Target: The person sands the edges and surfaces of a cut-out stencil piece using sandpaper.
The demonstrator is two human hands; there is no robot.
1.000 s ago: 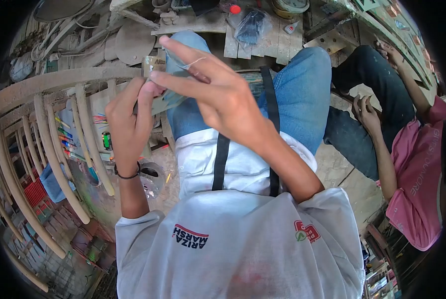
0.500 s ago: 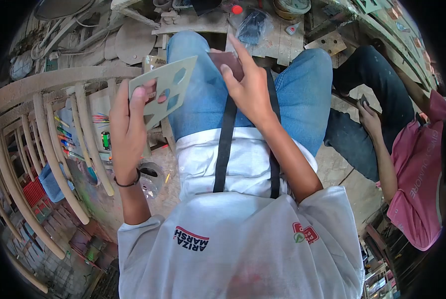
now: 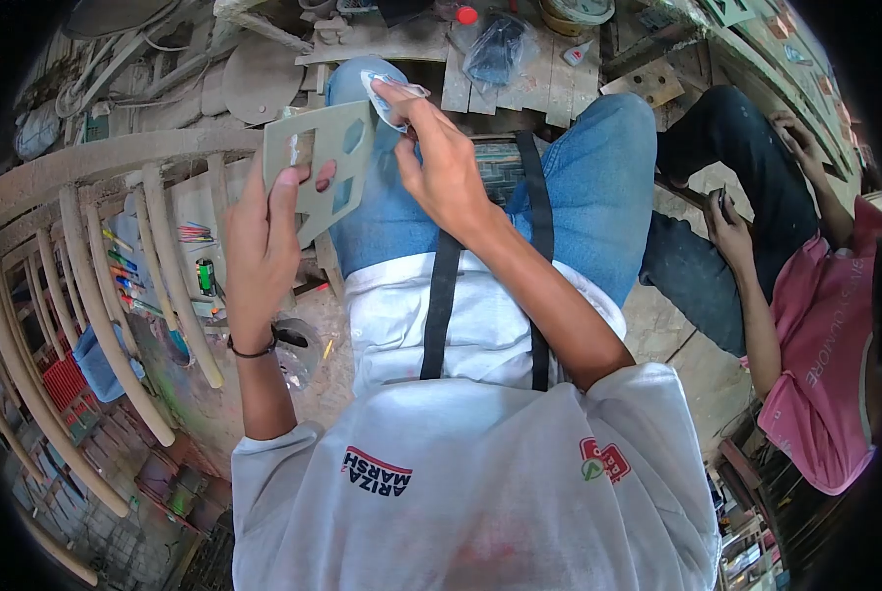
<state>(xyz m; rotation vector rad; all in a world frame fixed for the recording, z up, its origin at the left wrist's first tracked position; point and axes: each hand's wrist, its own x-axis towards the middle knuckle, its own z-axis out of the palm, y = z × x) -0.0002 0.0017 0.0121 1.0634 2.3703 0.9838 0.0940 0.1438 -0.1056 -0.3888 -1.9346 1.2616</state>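
My left hand grips a thin pale board by its near left edge, thumb on the face toward me. Several shaped holes are cut through the board, and a fingertip shows through one. Between the fingers of my right hand is a folded piece of sandpaper, its whitish printed back turned up. The sandpaper is right at the board's upper right corner. Both hands are above my left thigh, in blue jeans.
A slatted wooden rack curves along the left side. At the back, a wooden platform bears a plastic bag, a red cap and a bucket. A co-worker in a pink shirt sits close on the right, hands near their knees.
My right hand has moved left to the board's edge, and the sandpaper has turned from its brown face to its whitish back. The board has tilted to face me more.
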